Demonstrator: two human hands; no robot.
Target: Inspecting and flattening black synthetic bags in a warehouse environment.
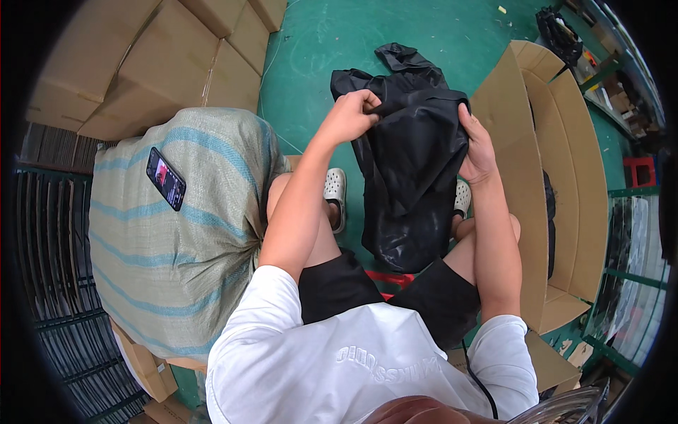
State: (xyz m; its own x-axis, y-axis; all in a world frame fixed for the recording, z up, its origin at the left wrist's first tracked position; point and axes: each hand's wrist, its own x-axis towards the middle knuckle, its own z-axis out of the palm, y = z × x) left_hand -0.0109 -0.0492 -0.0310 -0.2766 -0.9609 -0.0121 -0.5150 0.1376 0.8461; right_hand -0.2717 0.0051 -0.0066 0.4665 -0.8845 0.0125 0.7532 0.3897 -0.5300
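A large black bag (413, 152) of thin, slightly shiny material hangs between my knees, bulging and creased, with a loose fold at its far end. My left hand (355, 114) is closed on its upper left part, thumb and fingers pinching the material. At the bag's right edge my right hand (478, 147) grips it, the thumb on the near side and the fingers hidden behind. What is inside the bag, if anything, does not show.
To my left stands a bulging striped woven sack (191, 233) with a phone (167, 179) on top. Cardboard boxes (169, 56) are stacked behind it. On my right an open cardboard box (575, 212) holds something black. Part of a red stool (388, 281) shows beneath me.
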